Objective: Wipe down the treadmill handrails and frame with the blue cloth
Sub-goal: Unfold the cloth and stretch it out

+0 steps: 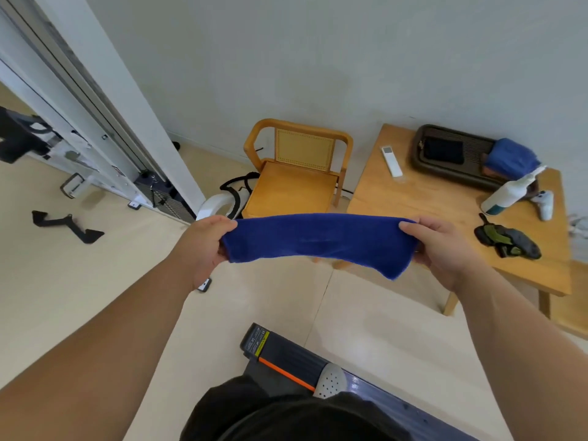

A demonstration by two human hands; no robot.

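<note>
Here the blue cloth (319,241) hangs stretched in the air at picture centre, the left hand (203,245) clenched on its nine o'clock end, the right hand (440,246) on the three o'clock end. At six o'clock lies what seems a treadmill (286,358) edge.
</note>
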